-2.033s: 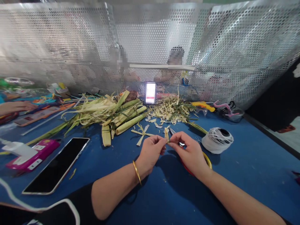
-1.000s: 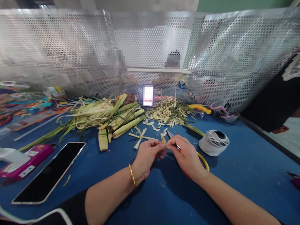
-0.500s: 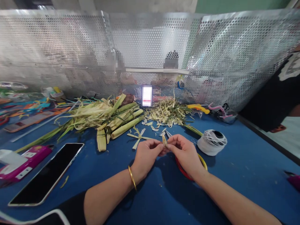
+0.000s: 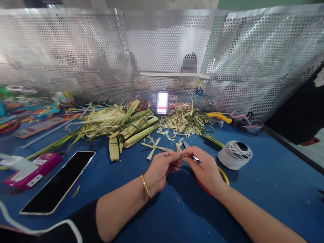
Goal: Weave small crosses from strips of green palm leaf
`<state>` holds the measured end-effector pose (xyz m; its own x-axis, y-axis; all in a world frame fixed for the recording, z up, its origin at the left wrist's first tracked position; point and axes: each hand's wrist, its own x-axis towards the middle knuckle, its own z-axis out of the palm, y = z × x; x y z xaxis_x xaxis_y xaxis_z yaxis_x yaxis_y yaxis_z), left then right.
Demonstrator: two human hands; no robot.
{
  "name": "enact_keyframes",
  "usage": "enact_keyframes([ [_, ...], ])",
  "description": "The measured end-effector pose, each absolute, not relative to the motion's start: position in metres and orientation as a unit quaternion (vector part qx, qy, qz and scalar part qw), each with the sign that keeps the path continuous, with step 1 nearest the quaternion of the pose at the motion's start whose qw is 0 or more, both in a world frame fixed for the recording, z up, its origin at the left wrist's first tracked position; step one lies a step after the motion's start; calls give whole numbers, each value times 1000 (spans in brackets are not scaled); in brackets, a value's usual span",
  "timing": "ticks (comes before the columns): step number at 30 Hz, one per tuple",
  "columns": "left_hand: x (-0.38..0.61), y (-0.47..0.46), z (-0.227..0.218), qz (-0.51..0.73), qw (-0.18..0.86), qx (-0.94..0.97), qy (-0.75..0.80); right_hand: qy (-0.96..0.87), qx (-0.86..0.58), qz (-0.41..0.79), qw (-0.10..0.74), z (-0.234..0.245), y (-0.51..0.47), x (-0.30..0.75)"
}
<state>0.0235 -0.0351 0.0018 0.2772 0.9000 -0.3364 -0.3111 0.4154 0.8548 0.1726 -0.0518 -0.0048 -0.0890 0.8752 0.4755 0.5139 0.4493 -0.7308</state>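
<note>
Both hands meet above the blue table (image 4: 265, 179), pinching one small folded palm-leaf piece (image 4: 179, 149) between their fingertips. My left hand (image 4: 162, 168), with a gold bangle on its wrist, holds the piece from the left. From the right, my right hand (image 4: 205, 168) grips the same piece. Scissors with red and yellow handles (image 4: 222, 173) lie on the table under my right hand, mostly hidden by it. A star-shaped leaf figure (image 4: 154, 146) lies just beyond my hands.
A heap of green palm stalks and leaves (image 4: 118, 125) and a pile of cuttings (image 4: 184, 123) lie further back. A white thread spool (image 4: 235, 154) stands to the right. A black phone (image 4: 59, 182) and a pink case (image 4: 32, 170) lie to the left. A perforated metal screen (image 4: 162, 50) rises behind, with people beyond it.
My hands stay together on the leaf piece, with small finger shifts. The view wobbles slightly.
</note>
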Motion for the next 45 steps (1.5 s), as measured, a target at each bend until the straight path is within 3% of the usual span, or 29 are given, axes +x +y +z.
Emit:
enact_keyframes([
  [4,23,-36,3,407,736,338,422,-740,-476,128,458,-7,-51,176],
  [10,24,-38,5,443,691,397,410,-739,-468,146,462,-4,-52,175],
  [17,25,-37,4,459,573,521,436,-626,-542,303,472,0,-53,170],
  [21,25,-36,3,455,548,549,437,-553,-500,421,517,-1,-52,167],
  [33,26,-37,6,434,534,577,440,-454,-473,543,524,1,-50,168],
  [36,26,-36,5,451,564,544,427,-489,-479,505,527,0,-51,166],
  [42,26,-38,5,474,640,436,419,-681,-494,234,488,-4,-54,170],
  [45,27,-40,5,469,663,411,414,-727,-474,155,472,-6,-54,173],
])
